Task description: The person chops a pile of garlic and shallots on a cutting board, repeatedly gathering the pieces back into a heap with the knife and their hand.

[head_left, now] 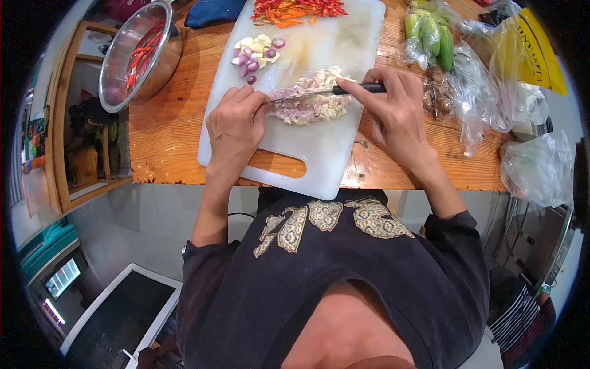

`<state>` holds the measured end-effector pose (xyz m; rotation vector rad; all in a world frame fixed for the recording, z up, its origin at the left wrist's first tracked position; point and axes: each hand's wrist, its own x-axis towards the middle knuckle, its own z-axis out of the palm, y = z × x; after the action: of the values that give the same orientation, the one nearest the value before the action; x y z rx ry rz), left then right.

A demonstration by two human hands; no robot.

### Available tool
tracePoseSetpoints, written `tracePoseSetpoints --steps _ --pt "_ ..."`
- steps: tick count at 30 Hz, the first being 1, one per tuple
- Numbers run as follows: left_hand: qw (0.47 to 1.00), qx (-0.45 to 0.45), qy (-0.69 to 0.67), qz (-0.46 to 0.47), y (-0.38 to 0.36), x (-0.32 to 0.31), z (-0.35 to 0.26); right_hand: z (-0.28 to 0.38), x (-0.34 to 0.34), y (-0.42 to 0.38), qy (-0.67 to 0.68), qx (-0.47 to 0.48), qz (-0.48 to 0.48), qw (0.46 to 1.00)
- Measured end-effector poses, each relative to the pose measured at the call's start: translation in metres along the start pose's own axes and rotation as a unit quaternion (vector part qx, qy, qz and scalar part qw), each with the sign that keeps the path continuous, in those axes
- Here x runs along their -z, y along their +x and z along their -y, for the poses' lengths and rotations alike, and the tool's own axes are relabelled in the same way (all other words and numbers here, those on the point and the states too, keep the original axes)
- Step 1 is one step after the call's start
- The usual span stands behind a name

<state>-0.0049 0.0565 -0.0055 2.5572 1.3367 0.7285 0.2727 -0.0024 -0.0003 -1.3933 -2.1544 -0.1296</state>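
we grip the knife (332,92): right hand (396,111) closed on the handle (369,88), left hand (236,123) pinching the tip. the blade (301,96) crosses the chopped pile (307,112) on the board (283,144).

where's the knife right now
In the upper middle of the head view, the knife is over the chopped pile on the white cutting board, its black handle in the right hand, its blade reaching to the left hand.
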Motion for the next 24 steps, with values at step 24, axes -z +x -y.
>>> tracePoseSetpoints --steps 24 --pt "0.999 -0.023 0.001 -0.023 0.007 0.002 0.006 -0.013 -0.011 0.005 0.016 -0.012 0.036 0.999"
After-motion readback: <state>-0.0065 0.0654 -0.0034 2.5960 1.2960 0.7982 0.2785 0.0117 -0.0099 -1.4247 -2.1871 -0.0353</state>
